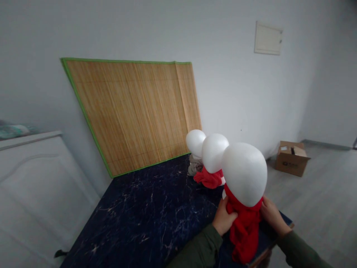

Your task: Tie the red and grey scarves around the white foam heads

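At the table's right end stands a large, smooth white head-shaped form [244, 173], narrower toward the bottom. A red scarf [244, 227] is wrapped around its base, and one end hangs down toward the table edge. My left hand [224, 217] is closed on the scarf at the left side, thumb in front. On the opposite side, my right hand [272, 213] grips the scarf, its fingertips partly hidden behind the cloth. Farther back stand a second white form [214, 152] with red cloth [209, 178] at its base and a third white form [195, 141] above grey cloth [194, 166].
The dark blue marbled tabletop [150, 208] stretches left. A bamboo mat [134, 115] with green edging leans against the wall behind it. A white cabinet [36, 186] stands at the left. On the floor at the right is a cardboard box [290, 160].
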Demonstrator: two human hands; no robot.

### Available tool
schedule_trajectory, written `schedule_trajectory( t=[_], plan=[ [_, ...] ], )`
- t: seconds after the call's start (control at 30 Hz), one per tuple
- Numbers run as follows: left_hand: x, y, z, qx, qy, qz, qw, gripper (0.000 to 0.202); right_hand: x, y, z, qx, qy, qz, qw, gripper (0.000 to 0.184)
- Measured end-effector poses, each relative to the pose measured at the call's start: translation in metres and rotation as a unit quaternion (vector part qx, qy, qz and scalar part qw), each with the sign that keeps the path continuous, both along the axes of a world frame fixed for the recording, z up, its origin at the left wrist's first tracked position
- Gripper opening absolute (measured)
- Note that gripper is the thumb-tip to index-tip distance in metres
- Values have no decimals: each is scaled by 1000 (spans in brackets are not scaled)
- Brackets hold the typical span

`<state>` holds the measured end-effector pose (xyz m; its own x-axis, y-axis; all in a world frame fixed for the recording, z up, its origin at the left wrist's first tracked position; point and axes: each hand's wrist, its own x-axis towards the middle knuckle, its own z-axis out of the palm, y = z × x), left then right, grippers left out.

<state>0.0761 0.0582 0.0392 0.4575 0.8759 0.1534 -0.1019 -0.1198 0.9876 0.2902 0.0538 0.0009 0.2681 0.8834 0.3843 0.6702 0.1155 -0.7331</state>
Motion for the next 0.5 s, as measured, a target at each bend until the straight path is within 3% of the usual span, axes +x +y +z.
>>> schedule_trajectory(
  t=[0.1, 0.17, 0.3, 0.37, 0.4, 0.43, 0.47, 0.5],
  plan=[
    [-15, 0, -9, 9, 45, 31, 998, 73, 6, 5, -11, -27, -36, 6, 999, 49],
    [-36, -5, -17, 7, 63, 55, 997, 75, 10, -1, -16, -19, -54, -30, 998, 53],
    [-95, -22, -33, -37, 35, 83, 995, 74, -1, -37, -13, 96, -99, -168, 976, 64],
    [-126, -32, -38, -78, 4, 108, 991, 63, -25, -59, -1, 166, -108, -200, 960, 50],
    [-138, -37, -39, -104, -13, 119, 987, 55, -42, -69, 9, 215, -99, -174, 956, 37],
    [-148, -41, -38, -133, -29, 124, 983, 47, -63, -76, 21, 263, -80, -80, 958, 22],
    [-154, -44, -36, -159, -42, 123, 979, 41, -85, -82, 36, 276, -60, 42, 958, 9],
    [-158, -46, -34, -179, -50, 117, 976, 37, -107, -85, 53, 247, -61, 189, 948, 11]
  ],
)
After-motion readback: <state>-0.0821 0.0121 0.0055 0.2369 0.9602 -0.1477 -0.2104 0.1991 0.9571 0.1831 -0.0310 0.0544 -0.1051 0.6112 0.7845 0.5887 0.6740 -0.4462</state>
